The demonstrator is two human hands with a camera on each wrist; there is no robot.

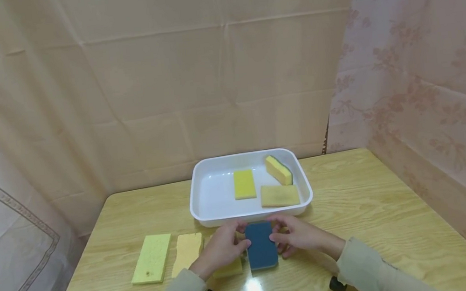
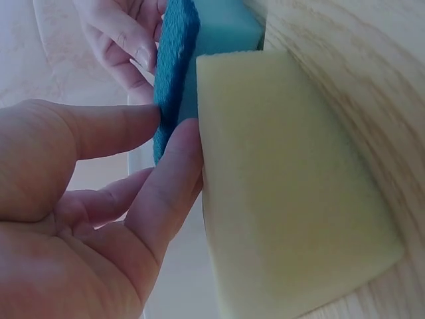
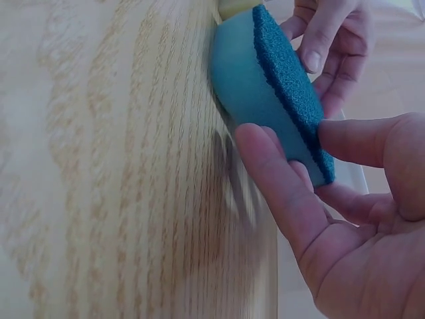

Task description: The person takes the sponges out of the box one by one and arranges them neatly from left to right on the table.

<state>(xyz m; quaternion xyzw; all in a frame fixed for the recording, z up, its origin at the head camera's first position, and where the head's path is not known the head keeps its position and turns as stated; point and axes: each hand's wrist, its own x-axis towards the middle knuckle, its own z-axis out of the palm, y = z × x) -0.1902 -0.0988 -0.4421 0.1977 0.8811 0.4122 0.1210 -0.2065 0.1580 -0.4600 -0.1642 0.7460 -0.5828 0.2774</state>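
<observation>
A blue scouring sponge [image 1: 261, 246], dark rough pad facing up, lies in front of the white tray. My left hand [image 1: 223, 245] pinches its left edge, thumb on the dark pad and fingers along the lighter foam side. On the opposite edge, my right hand [image 1: 299, 235] grips it the same way, as the right wrist view shows with the sponge's pale blue foam [image 3: 246, 80] towards the table. Close beside the left fingers is a pale yellow sponge [image 2: 299, 179], partly covered by the left hand and forearm in the head view.
Behind the hands stands the white tray [image 1: 212, 196], holding a bright yellow sponge [image 1: 244, 184], a tan sponge [image 1: 280, 195] and a tilted yellow sponge with a dark pad [image 1: 278, 170]. Left on the wooden table [image 1: 360, 199] lie a wavy-edged light orange sponge [image 1: 188, 250] and a yellow-green sponge [image 1: 153, 257].
</observation>
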